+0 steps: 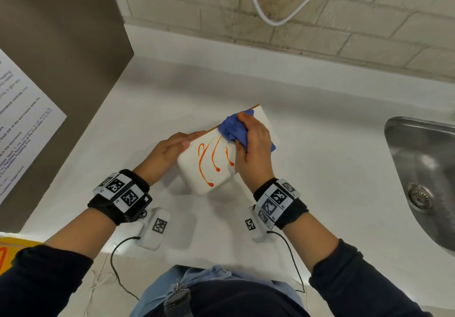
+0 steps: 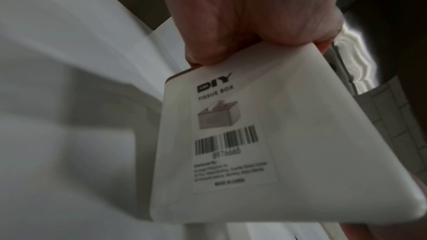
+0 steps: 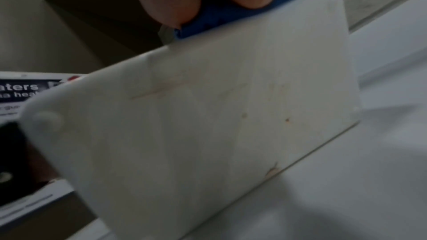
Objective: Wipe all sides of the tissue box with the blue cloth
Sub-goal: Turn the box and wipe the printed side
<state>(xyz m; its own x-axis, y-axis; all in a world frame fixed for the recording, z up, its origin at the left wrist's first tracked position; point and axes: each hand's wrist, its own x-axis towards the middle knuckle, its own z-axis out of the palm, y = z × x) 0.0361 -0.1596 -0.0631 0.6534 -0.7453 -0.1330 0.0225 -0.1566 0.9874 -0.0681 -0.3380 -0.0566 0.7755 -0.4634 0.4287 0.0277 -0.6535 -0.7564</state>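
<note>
Tissue box: the white tissue box (image 1: 209, 166) was tilted over the white counter (image 1: 320, 144), one far corner low by the surface, its upward face streaked with orange lines; whether that corner touched the counter could not be told
Box label: in the left wrist view the tissue box (image 2: 300, 143) showed a sticker with "TISSUE BOX", a small drawing and a barcode; the smaller print was too blurred to read
Box side: in the right wrist view another face of the tissue box (image 3: 219, 125) carried faint, smeared orange marks, soft and out of focus
Blue cloth: the blue cloth (image 1: 234, 129) sat bunched on the far part of the streaked face, partly covered by fingers
Right hand: the right hand (image 1: 253, 144) gripped the cloth and pressed it to the box; its fingertips were hidden in the folds
Left hand: the left hand (image 1: 170, 149) held the box's left edge, fingers laid along it, thumb out of sight
Surroundings: a steel sink (image 1: 423, 173) was cut off at the right edge; a printed sheet (image 1: 22, 119) hung on the brown panel at left, its text mostly illegible
</note>
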